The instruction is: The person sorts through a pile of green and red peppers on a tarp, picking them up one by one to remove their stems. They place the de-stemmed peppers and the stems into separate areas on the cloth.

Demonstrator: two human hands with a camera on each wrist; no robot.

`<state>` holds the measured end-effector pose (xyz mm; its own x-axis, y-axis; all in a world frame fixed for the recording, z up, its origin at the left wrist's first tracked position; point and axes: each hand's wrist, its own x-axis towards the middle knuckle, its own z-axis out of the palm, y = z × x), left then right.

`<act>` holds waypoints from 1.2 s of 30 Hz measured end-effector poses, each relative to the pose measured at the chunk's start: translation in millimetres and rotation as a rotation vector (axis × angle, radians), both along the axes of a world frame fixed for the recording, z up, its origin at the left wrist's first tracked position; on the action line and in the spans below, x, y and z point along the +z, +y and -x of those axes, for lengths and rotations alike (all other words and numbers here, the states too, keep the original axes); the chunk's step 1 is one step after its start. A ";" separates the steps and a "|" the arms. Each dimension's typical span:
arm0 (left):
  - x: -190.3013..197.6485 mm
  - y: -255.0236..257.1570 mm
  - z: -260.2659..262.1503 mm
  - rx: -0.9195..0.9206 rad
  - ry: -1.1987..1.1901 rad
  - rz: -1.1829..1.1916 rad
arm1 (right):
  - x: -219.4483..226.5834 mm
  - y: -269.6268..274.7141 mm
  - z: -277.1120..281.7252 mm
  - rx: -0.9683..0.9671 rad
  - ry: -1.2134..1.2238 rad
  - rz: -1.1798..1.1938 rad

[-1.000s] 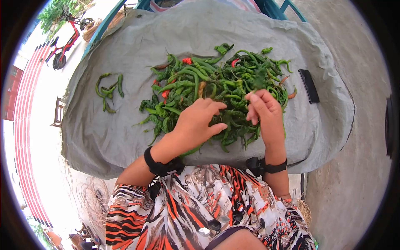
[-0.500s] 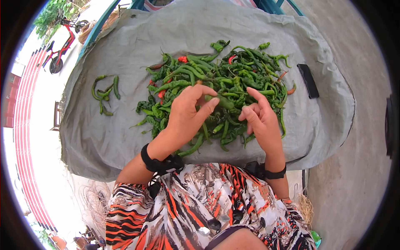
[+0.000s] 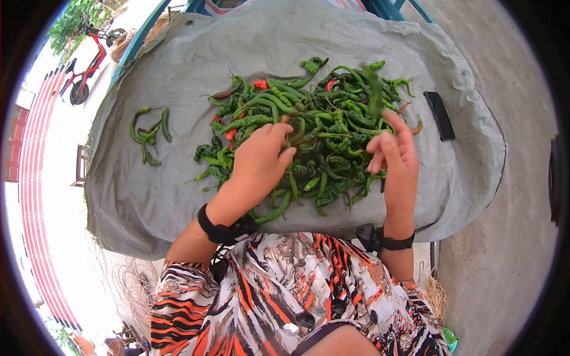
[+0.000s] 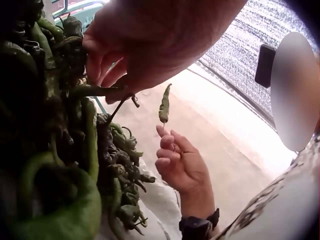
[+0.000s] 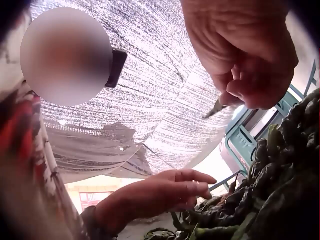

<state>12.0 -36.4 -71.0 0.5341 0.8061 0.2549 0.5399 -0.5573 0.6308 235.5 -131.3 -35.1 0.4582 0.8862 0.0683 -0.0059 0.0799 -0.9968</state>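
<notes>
A heap of green chili peppers point(image 3: 338, 118), with a few red ones among them, lies on a grey sheet point(image 3: 196, 53). My right hand point(image 3: 396, 160) is over the heap's right side and pinches one green chili pepper point(image 4: 165, 106) by its stem; that pepper points up and looks blurred in the head view. At the heap's near left, my left hand point(image 3: 261, 157) reaches in among the peppers, thumb and forefinger apart. In the left wrist view, a pepper with a hooked stem point(image 4: 134, 100) lies close by the left thumb. The right wrist view shows the left fingers stretched toward the heap.
A few peppers point(image 3: 149, 133) lie apart on the left of the sheet. A black phone point(image 3: 439, 115) rests on the right. Teal rails point(image 3: 139, 44) run behind the sheet, and a red scooter point(image 3: 89, 65) stands at the far left.
Half a second ago the hands were close together with a pepper between them. The right hand has moved right, holding a pepper upright; the left has drawn slightly left, over the heap.
</notes>
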 end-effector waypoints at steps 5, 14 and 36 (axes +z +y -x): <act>13.4 -6.3 -9.9 0.045 0.458 -0.049 | -1.8 -0.7 0.9 0.069 -0.054 0.086; 21.7 -11.6 -5.6 -0.031 -0.080 0.279 | -2.5 -1.8 19.5 0.345 -0.021 0.190; 5.6 -20.9 2.7 -0.290 0.317 -0.004 | 8.9 4.2 -2.6 -0.115 0.093 -0.237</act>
